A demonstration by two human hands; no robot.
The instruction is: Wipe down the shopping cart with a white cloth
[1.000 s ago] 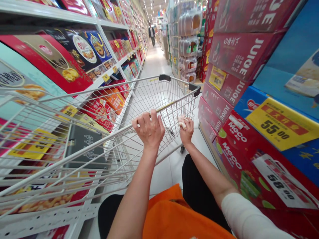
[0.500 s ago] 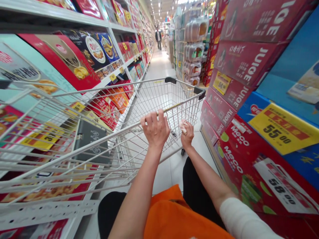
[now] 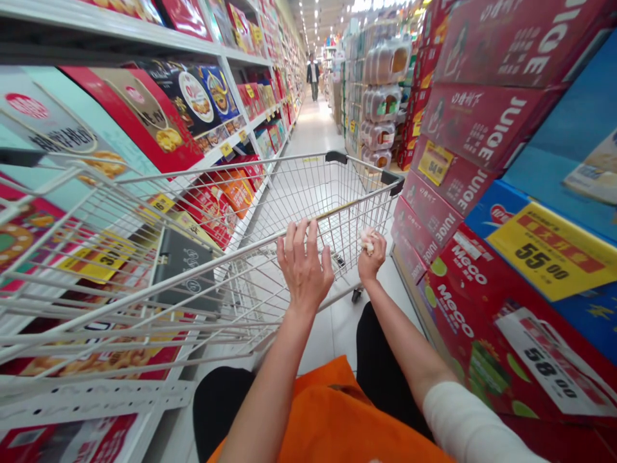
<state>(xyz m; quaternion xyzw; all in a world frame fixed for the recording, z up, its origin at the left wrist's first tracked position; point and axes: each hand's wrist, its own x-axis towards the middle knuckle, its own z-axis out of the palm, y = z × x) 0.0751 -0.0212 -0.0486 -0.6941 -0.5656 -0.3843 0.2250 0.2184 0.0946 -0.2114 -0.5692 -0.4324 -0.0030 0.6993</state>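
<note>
In front of me stands a wire shopping cart (image 3: 270,239), turned at an angle across the aisle. My left hand (image 3: 304,265) is at the cart's near top rail, its fingers stretched out and slightly spread. Whether the fingertips touch the rail, I cannot tell. Closed around a crumpled, pale pinkish-white cloth or wipe (image 3: 369,239), my right hand (image 3: 371,258) is beside the cart's right end. A dark grey panel (image 3: 186,267) with printed symbols is on the cart's left part.
Shelves (image 3: 241,122) of boxed snacks line the left side. On the right rise stacked drink cartons (image 3: 475,122) and red boxes (image 3: 482,321) with price signs. Further on are wrapped bottle packs (image 3: 380,103). A person (image 3: 313,76) stands far down the aisle.
My left hand's fingers have straightened from their curl over the rail. My right hand, still around the crumpled cloth, appears slightly further right. The view has shifted a little.
</note>
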